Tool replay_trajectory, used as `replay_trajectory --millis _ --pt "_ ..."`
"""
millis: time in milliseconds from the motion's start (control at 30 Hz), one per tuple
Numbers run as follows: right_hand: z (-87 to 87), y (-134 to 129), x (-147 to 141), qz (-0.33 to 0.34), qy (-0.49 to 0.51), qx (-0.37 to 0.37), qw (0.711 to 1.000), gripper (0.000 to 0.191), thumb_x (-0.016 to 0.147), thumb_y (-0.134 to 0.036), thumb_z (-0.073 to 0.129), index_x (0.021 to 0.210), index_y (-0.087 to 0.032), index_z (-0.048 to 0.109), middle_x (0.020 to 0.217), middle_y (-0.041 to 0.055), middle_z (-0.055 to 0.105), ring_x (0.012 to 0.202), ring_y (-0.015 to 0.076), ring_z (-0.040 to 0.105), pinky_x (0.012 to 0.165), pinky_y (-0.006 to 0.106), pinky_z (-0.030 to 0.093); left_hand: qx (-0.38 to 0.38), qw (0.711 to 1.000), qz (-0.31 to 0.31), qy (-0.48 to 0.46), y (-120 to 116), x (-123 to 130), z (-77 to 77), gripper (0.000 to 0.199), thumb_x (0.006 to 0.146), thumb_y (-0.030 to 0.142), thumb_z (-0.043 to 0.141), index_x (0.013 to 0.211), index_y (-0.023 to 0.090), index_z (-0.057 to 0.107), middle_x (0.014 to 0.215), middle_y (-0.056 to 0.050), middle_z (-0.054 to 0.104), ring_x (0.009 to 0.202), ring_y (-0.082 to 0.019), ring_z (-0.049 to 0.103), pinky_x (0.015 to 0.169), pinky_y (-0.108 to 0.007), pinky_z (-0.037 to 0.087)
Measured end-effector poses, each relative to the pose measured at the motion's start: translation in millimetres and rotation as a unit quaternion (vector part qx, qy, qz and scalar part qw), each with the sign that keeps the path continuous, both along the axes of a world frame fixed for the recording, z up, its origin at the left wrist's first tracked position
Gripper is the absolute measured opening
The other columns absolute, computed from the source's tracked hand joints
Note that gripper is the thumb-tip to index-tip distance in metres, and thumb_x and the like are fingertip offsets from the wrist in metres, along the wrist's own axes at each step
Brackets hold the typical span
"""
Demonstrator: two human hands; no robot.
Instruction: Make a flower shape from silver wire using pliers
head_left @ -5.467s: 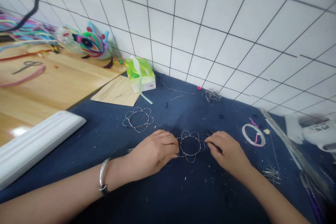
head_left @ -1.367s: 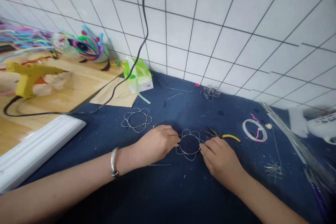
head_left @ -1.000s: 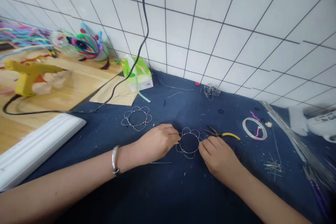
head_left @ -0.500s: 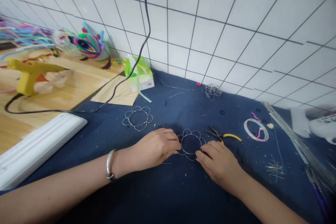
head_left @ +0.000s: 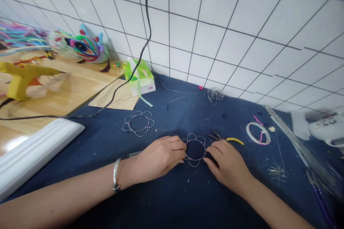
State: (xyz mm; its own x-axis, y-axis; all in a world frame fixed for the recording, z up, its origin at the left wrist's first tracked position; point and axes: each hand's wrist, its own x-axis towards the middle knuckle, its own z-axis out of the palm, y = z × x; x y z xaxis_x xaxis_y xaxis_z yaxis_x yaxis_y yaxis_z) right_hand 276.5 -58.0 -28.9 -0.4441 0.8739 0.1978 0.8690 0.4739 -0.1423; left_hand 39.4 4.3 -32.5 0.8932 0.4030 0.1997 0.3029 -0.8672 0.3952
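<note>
A flower-shaped wire ring point(head_left: 195, 159) with thin loops and small pink marks lies between my two hands, near the middle of the dark blue cloth. My left hand point(head_left: 168, 154), with a silver bangle at the wrist, has its fingers closed on the ring's left side. On the opposite side my right hand point(head_left: 224, 162) pinches the ring's right edge with thumb and fingers. Yellow-handled pliers point(head_left: 234, 140) lie just behind my right hand, partly covered by it. A second wire flower point(head_left: 138, 131) of the same shape rests on the cloth to the left.
Yellow glue gun point(head_left: 21, 78), white long case point(head_left: 43, 154) and brown paper point(head_left: 115, 94) are at left. A black cable point(head_left: 146, 43) hangs across. Tape roll point(head_left: 248, 134), wire scraps point(head_left: 278, 173), wire bundle point(head_left: 292, 139) and purple-handled tool point(head_left: 321, 200) lie right.
The view has shifted slightly, so the surroundings sit a little further left. Both hands stay at the wire flower; the right thumb has moved slightly outward from the ring.
</note>
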Motion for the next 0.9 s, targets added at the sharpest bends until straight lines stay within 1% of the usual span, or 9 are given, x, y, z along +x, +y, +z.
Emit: replay_trajectory --millis 133,300,433,533,633,733,833,867,900 --pt "-1.9 0.0 -2.5 0.005 0.009 -0.013 1.000 0.011 0.083 -0.019 0.047 0.080 -0.017 0.057 0.078 0.0048 0.053 0.077 0.0170 0.049 0.073 0.035 0.041 0.014 1.000 -0.006 0.000 0.4 4.6 -2.2 0.019 0.088 0.021 0.040 0.092 0.018 0.058 0.085 -0.004 0.059 0.083 -0.017 0.050 0.076 -0.031 0.042" --pt "-5.4 -2.4 -5.8 0.005 0.035 -0.036 0.999 0.009 0.080 -0.015 0.048 0.074 -0.016 0.055 0.075 0.0038 0.052 0.075 0.0166 0.047 0.072 0.034 0.039 0.062 0.998 -0.023 0.019 -0.3 8.7 -3.7 0.022 0.089 0.018 0.037 0.090 0.017 0.058 0.078 -0.004 0.058 0.076 -0.017 0.049 0.071 -0.031 0.041" --pt "-5.7 -7.3 -10.2 -0.012 0.037 -0.014 0.999 0.010 0.079 -0.017 0.048 0.071 -0.016 0.054 0.072 0.0036 0.051 0.073 0.0164 0.046 0.069 0.033 0.037 0.078 0.997 -0.012 0.019 -2.6 9.7 -2.1 0.021 0.089 0.019 0.037 0.087 0.016 0.058 0.077 -0.005 0.056 0.074 -0.017 0.047 0.070 -0.031 0.040" --pt "-2.5 -12.4 -15.5 -0.019 0.023 0.003 1.000 0.013 0.080 -0.017 0.047 0.069 -0.016 0.055 0.071 0.0047 0.052 0.071 0.0167 0.045 0.067 0.033 0.037 0.086 0.996 -0.016 0.019 -4.5 9.4 0.3 0.019 0.087 0.015 0.039 0.083 0.017 0.057 0.075 -0.004 0.055 0.073 -0.017 0.047 0.068 -0.030 0.040" --pt "3.3 -15.1 -17.1 -0.009 0.054 -0.046 0.997 0.012 0.079 -0.018 0.050 0.068 -0.017 0.055 0.069 0.0031 0.052 0.069 0.0154 0.046 0.064 0.030 0.038 0.077 0.996 -0.016 0.029 -5.3 8.5 2.0 0.016 0.085 0.014 0.042 0.082 0.017 0.057 0.074 -0.005 0.055 0.074 -0.017 0.048 0.068 -0.030 0.040" --pt "8.0 -13.2 -13.3 -0.024 0.112 -0.083 0.990 0.014 0.080 -0.021 0.050 0.066 -0.018 0.053 0.068 0.0010 0.052 0.067 0.0138 0.047 0.064 0.028 0.039 0.038 0.999 -0.005 0.018 -6.6 7.7 3.6 0.013 0.085 0.017 0.044 0.085 0.016 0.057 0.077 -0.005 0.057 0.077 -0.017 0.050 0.071 -0.031 0.042" --pt "8.1 -9.5 -9.9 -0.049 0.127 -0.051 0.989 0.008 0.081 -0.020 0.049 0.075 -0.018 0.055 0.078 0.0036 0.053 0.076 0.0162 0.049 0.072 0.032 0.041 0.008 1.000 -0.003 0.006 -8.4 6.2 9.3 0.013 0.084 0.019 0.046 0.090 0.017 0.058 0.085 -0.005 0.059 0.082 -0.017 0.053 0.075 -0.031 0.043" --pt "7.0 -8.5 -9.7 -0.041 0.120 -0.049 0.991 0.007 0.080 -0.020 0.050 0.082 -0.018 0.056 0.085 0.0049 0.053 0.081 0.0175 0.049 0.075 0.034 0.041 0.006 1.000 -0.010 0.007 -8.0 4.7 13.0 0.013 0.084 0.020 0.047 0.091 0.017 0.058 0.088 -0.005 0.059 0.084 -0.017 0.053 0.077 -0.031 0.043" --pt "5.5 -7.6 -9.8 -0.026 0.109 -0.053 0.992 0.012 0.080 -0.019 0.050 0.090 -0.019 0.056 0.090 0.0059 0.053 0.085 0.0185 0.048 0.077 0.036 0.041 0.009 1.000 -0.025 0.008 -6.4 2.1 17.8 0.013 0.084 0.021 0.047 0.091 0.017 0.058 0.091 -0.005 0.060 0.084 -0.017 0.054 0.077 -0.030 0.044"
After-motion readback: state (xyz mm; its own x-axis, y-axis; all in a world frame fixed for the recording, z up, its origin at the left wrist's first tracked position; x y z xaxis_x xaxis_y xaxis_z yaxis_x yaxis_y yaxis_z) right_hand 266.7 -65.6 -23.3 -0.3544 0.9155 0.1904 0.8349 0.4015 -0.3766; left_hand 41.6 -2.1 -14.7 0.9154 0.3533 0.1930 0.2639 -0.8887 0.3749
